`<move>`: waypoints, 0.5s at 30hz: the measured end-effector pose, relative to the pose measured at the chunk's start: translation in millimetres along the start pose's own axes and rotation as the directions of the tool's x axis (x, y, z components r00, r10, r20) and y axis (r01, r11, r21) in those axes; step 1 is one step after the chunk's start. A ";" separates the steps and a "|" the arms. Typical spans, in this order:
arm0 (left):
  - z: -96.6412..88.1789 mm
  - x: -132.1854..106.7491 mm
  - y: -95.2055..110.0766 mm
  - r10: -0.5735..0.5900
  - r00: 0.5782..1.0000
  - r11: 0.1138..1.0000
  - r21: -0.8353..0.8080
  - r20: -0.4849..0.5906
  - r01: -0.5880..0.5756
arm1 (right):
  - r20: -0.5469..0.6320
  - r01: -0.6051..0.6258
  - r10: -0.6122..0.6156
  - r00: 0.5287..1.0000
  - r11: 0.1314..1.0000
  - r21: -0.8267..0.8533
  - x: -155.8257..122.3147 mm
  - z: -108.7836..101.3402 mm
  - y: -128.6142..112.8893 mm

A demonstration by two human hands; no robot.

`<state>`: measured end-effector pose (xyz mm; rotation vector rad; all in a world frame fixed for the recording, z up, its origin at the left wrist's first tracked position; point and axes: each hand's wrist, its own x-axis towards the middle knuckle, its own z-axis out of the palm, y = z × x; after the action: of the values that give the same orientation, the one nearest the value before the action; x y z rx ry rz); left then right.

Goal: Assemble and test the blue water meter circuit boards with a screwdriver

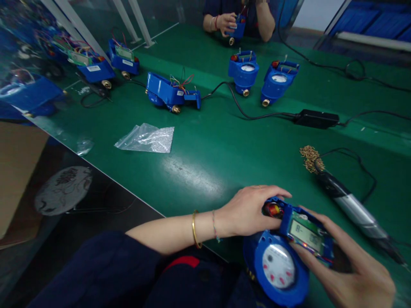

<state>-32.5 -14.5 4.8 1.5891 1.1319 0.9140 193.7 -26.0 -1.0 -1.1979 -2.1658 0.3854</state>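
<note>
A blue water meter (pixel 278 267) with a round white dial sits at the table's near edge, in front of my body. My left hand (pixel 247 209) grips the upper part of its housing, where a red and yellow component shows inside. Between the thumb and fingers of my right hand (pixel 356 256) is the meter's blue display box, with a green circuit board and a lit LCD screen (pixel 306 235). A small red light glows by the screen. The palm side of my right hand is hidden.
An electric screwdriver (pixel 356 209) lies at right beside a pile of brass screws (pixel 311 158). A plastic bag (pixel 150 137) of small parts lies left of centre. Several blue meters (pixel 244 72) and a black cable adapter (pixel 317 119) stand farther back. Across the table, a co-worker's hand (pixel 226 23) holds another meter.
</note>
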 end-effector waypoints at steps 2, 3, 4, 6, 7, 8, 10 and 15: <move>4.1 0.7 1.8 -0.053 0.998 0.998 0.032 -0.022 0.054 | 0.009 0.001 -0.001 1.000 1.000 0.002 -0.2 1.0 0.3; 5.7 1.0 2.1 -0.073 0.997 0.996 0.047 -0.037 0.075 | 0.009 -0.002 0.002 1.000 1.000 0.001 -0.2 1.4 -0.3; 6.9 1.3 2.2 -0.090 0.995 0.994 0.059 -0.050 0.092 | 0.008 -0.007 0.007 1.000 1.000 0.001 0.1 1.6 -1.2; 7.7 1.6 1.7 -0.107 0.992 0.991 0.070 -0.070 0.112 | 0.007 -0.007 0.007 1.000 1.000 0.001 1.3 1.8 -3.5; 7.6 1.6 1.3 -0.112 0.991 0.991 0.069 -0.078 0.117 | 0.008 -0.002 0.002 1.000 1.000 0.002 2.0 1.7 -4.6; 7.2 1.5 0.8 -0.115 0.990 0.991 0.066 -0.084 0.120 | 0.012 0.003 -0.003 1.000 1.000 0.004 2.8 1.6 -5.3; 6.5 1.1 0.1 -0.122 0.988 0.990 0.057 -0.097 0.128 | 0.019 0.013 -0.013 1.000 1.000 -0.004 4.3 1.7 -6.0; 8.2 0.7 0.6 -0.143 0.981 0.988 0.040 -0.132 0.150 | 0.007 0.005 -0.005 1.000 0.998 -0.058 4.8 4.8 -7.5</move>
<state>-24.5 -16.2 3.2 1.4810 1.3526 0.9065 183.8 -25.8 1.1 -1.2237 -2.1990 0.3272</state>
